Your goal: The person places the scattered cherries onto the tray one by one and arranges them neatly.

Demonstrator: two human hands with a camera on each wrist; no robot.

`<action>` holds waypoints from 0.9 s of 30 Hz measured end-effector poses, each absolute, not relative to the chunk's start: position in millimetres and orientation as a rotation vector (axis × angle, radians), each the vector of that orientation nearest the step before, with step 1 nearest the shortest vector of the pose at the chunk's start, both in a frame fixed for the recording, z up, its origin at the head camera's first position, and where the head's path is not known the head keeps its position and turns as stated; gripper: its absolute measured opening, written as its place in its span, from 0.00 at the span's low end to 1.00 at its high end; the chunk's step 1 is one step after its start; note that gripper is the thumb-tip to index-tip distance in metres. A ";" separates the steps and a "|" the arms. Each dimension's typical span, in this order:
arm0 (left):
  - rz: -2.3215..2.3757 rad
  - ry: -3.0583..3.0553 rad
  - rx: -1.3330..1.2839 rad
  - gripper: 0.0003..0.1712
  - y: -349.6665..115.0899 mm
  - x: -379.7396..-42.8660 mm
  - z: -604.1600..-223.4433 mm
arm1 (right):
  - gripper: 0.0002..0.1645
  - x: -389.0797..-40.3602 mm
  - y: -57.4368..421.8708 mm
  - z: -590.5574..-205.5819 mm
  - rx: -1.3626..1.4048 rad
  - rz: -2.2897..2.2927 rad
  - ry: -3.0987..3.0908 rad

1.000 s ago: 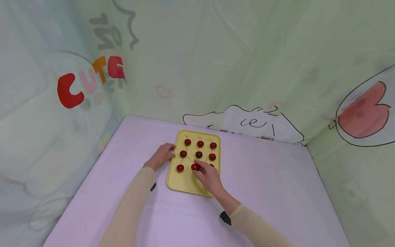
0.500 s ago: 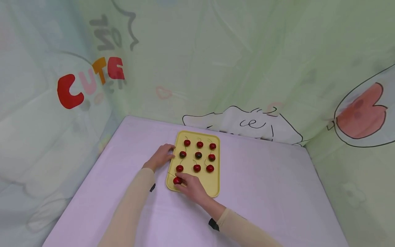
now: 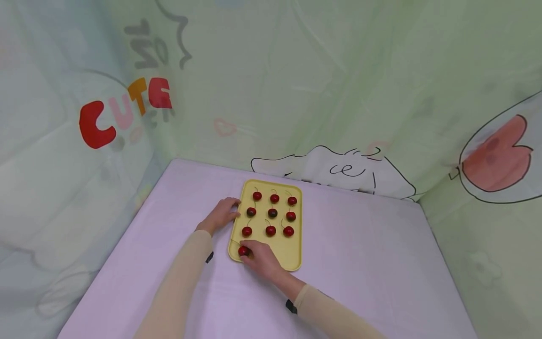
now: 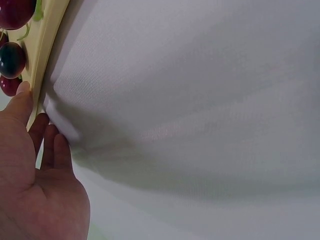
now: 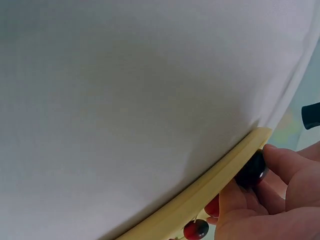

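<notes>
A yellow tray [image 3: 271,256] bears red cherries with thin stems, set out in three rows of three; the middle one [image 3: 272,213] looks darkest. At the tray's near left corner, my right hand [image 3: 263,258] pinches another cherry [image 3: 243,251] between thumb and fingers, low over the tray. In the right wrist view that dark cherry [image 5: 252,169] sits in the fingers beside the tray rim. My left hand [image 3: 221,214] grips the tray's left edge. The left wrist view shows its thumb on the rim [image 4: 47,47] and its other fingers against the outer side.
The tray lies on a table with a pale lilac cloth [image 3: 364,254]. Printed curtains [image 3: 296,84] surround the table at the back and both sides. A dark band [image 3: 291,306] is on the right wrist.
My right hand has moved left from beside the near row to the tray's near left corner, carrying the cherry, then lowered it slightly. The left hand has stayed on the tray edge.
</notes>
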State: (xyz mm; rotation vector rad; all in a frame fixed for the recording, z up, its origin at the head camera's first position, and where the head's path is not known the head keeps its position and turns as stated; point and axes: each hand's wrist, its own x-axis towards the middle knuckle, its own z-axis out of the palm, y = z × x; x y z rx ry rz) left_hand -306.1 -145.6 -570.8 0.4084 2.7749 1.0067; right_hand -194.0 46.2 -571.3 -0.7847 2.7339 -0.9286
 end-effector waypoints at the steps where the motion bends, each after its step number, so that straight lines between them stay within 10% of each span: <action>1: 1.007 2.775 0.411 0.25 -145.5 -306.0 -570.2 | 0.23 -194.5 45.5 -571.5 -0.790 -0.919 2.736; 27: 1.014 2.756 0.379 0.26 -142.9 -305.6 -574.4 | 0.24 -188.3 45.5 -560.4 -0.708 -0.912 2.759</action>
